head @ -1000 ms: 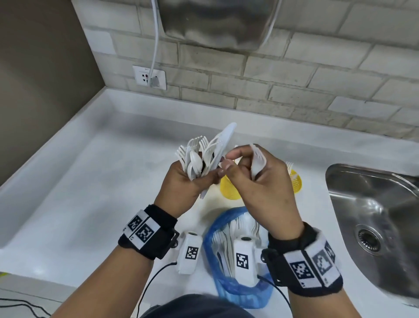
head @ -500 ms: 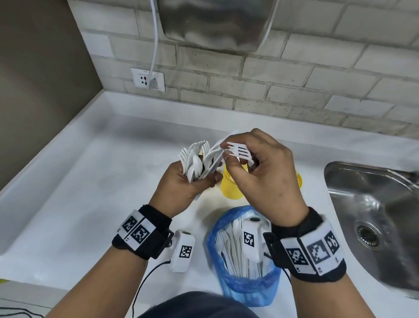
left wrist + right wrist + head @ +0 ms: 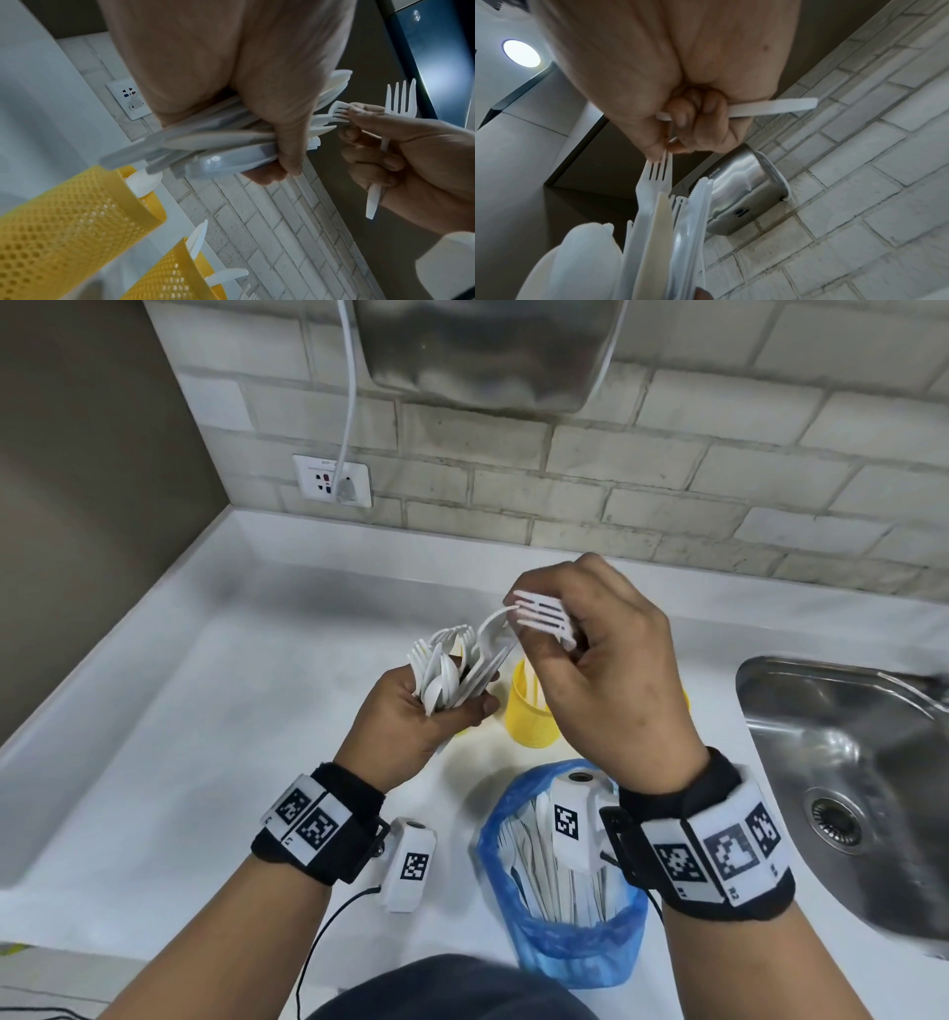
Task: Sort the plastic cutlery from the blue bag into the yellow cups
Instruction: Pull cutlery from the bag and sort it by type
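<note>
My left hand (image 3: 436, 711) grips a bundle of white plastic cutlery (image 3: 447, 670), heads up, above the counter. My right hand (image 3: 531, 642) holds a white fork (image 3: 544, 613) under its curled fingers, while thumb and forefinger pinch the tines of a second fork (image 3: 339, 111) that sticks out of the bundle. In the right wrist view the held fork's handle (image 3: 772, 107) juts from the fist. A yellow mesh cup (image 3: 531, 711) stands behind my hands. The left wrist view shows one cup (image 3: 77, 213) with a spoon and another (image 3: 167, 274) with knives. The blue bag (image 3: 565, 932) stands near me with more cutlery inside.
A steel sink (image 3: 847, 788) lies at the right of the white counter (image 3: 205, 737). A wall socket (image 3: 333, 481) with a plugged cable and a metal hand dryer (image 3: 488, 351) hang on the brick wall behind. A raised rim borders the counter at left.
My right hand has turned over and lifted with its fork, and its thumb and forefinger have taken hold of another fork's tines in the bundle. The left hand keeps its grip.
</note>
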A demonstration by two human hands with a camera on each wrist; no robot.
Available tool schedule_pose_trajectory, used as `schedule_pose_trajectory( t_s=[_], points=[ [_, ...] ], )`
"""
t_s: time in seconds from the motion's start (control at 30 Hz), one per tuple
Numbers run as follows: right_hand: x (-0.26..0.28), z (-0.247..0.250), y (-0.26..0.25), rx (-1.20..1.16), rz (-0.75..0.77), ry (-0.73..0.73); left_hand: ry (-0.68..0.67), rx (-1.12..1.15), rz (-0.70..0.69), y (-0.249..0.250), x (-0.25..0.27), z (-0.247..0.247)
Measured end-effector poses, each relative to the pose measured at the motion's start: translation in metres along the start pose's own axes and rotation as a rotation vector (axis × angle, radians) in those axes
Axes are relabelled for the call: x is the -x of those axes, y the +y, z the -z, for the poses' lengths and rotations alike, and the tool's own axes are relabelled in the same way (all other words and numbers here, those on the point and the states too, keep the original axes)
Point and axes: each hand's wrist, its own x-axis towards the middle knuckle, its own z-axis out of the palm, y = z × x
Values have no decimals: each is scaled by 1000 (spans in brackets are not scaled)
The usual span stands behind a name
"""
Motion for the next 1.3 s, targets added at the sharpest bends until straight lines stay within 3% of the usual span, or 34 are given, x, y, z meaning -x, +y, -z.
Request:
schedule_pose_trajectory(
  t_s=[0.1,0.23,0.4,0.53,0.63,0.7,0.83,0.93,1.17,1.3],
  points=[
    [2,-2,-1,-72,-61,71,-4,5,2,-2,1,2],
    [4,-5,5,-273,-302,-54,-57,13,5,-1,1,1],
    [3,1,10,-413,-303,-95,-97,4,21,1,5,-1],
    [7,-1,3,-510,-343,56,-85,-14,42,1,11,-1],
    [6,2,-1,-781,-438,236,-73,-41,67,-1,14,-2],
    [5,5,-1,-900,-491,253,-66,-31,74,-1,15,-4],
    [11,2,2,-678,-451,81,-61,42,80,6,17,-12],
    [14,-2,-3,-626,-473,44,-37,62,80,12,17,-19],
    [19,7,-12,-717,-488,30,-31,11,88,12,15,-28],
    [18,20,-15,-915,-502,124,-15,-69,90,12,19,-28]
  ],
)
